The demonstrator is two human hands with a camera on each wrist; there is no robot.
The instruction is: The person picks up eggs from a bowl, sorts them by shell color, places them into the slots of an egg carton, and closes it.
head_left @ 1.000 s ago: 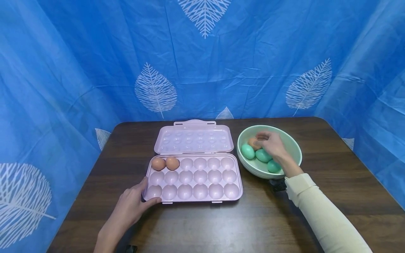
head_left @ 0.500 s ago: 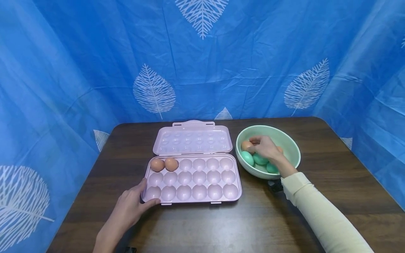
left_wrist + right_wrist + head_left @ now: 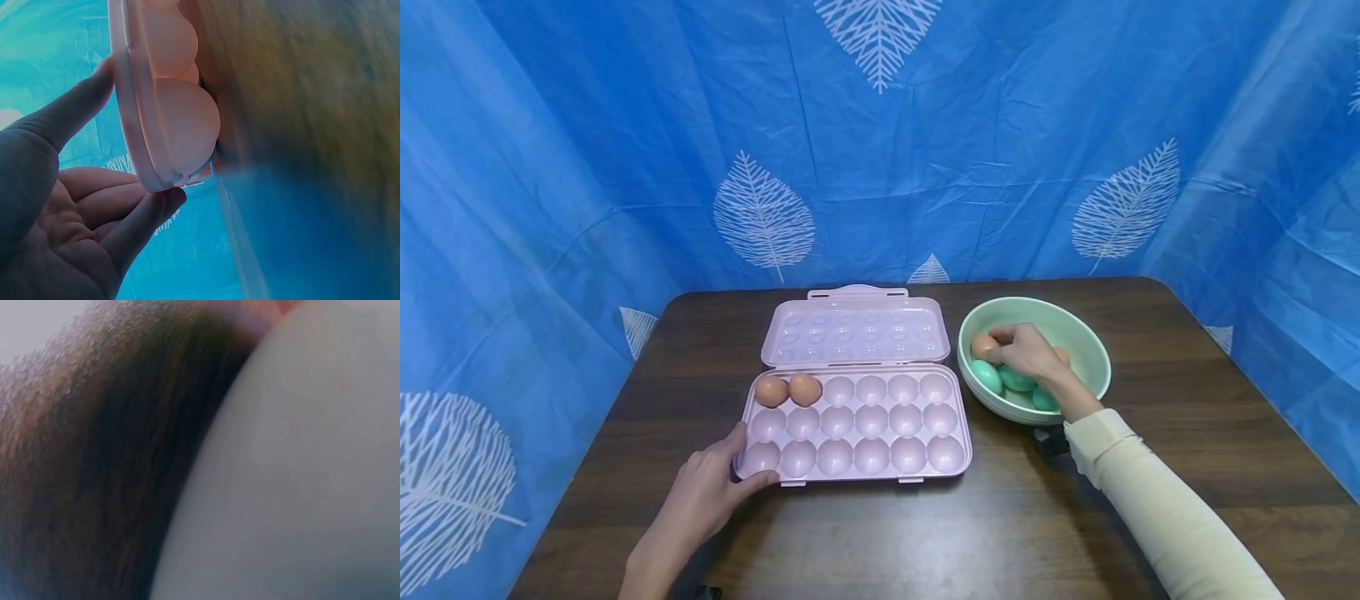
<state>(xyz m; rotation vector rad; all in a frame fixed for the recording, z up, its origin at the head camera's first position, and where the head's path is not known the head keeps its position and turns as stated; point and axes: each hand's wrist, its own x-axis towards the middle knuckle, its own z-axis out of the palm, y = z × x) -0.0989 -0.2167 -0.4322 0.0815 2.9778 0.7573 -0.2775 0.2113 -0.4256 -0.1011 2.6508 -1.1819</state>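
Observation:
In the head view a pale pink egg box [image 3: 853,479] lies with its lid [image 3: 857,329] folded back behind it. Two brown eggs [image 3: 772,391] sit at the left end of its far row. My left hand [image 3: 703,483] holds the box's near left corner, thumb on the front edge; the left wrist view shows the fingertips under the end rim. Inside the light green bowl [image 3: 1093,354], my right hand [image 3: 1030,352] pinches a brown egg [image 3: 982,347] at the left side. Green eggs [image 3: 987,377] lie below it, and another brown egg [image 3: 1063,355] is partly hidden behind the hand.
Both the box and the bowl stand on a dark wooden table [image 3: 880,542], the bowl to the box's right. Blue cloth [image 3: 880,183] with white leaf prints hangs behind and at the sides. The right wrist view is filled mostly by the blurred bowl wall [image 3: 300,456].
My right hand has come down to the left in the bowl and taken hold of a brown egg, uncovering another brown egg behind it. The left hand keeps its place on the box.

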